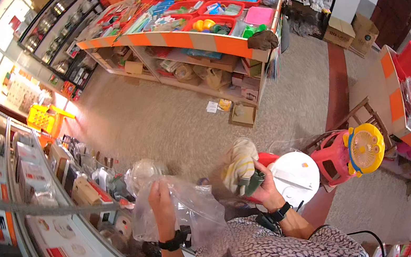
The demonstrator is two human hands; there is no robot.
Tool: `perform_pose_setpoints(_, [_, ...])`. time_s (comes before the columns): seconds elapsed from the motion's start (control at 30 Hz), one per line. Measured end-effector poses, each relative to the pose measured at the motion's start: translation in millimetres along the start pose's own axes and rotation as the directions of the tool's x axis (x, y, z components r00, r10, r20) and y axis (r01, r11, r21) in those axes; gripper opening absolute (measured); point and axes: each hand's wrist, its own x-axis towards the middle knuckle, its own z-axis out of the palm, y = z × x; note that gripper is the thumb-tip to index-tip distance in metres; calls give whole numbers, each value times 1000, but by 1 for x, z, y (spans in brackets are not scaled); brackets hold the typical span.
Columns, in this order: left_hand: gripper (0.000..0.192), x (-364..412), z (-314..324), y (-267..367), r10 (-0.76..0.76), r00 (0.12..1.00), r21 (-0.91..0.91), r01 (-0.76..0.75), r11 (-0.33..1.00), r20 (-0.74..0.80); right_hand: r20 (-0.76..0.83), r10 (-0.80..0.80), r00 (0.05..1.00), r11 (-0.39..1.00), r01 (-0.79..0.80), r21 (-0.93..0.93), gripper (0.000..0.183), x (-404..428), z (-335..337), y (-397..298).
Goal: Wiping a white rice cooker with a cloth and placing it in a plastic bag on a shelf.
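My left hand [161, 203] grips the upper part of a clear plastic bag [197, 209], which hangs loosely down and across toward my body. Bunched in my right hand [268, 189] is a striped cloth [241, 167], cream and yellow with a dark green part near my fingers. The cloth looks blurred, and its far end sticks up away from me. Directly beside my right hand is a round white lid-like top [297, 178] with a small orange sticker. Something red shows partly beneath it.
On the right, a yellow animal-shaped fan [366, 149] stands by a pink plastic chair [331, 157]. A glass display case [67, 245] of boxed goods runs along my left. Ahead is a display counter [192, 40] with red trays. An open cardboard box [242, 115] lies on the floor.
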Motion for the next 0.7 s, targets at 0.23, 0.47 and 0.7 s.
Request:
perform_pose_setpoints(0.23, [23,166,39,-88,-155,876,-292,312,904,457,-102,-292,951,952,299,63,42,124,-1,7])
perform_pose_setpoints(0.47, [28,306,51,-81,-187,812,-146,315,938,552,-221,-461,859,887,449,-108,39,224,21,13])
perform_pose_setpoints(0.7, [29,379,60,-75,-149,811,-107,252,962,566,-82,-606,791,732,515,-446,39,284,126,-37])
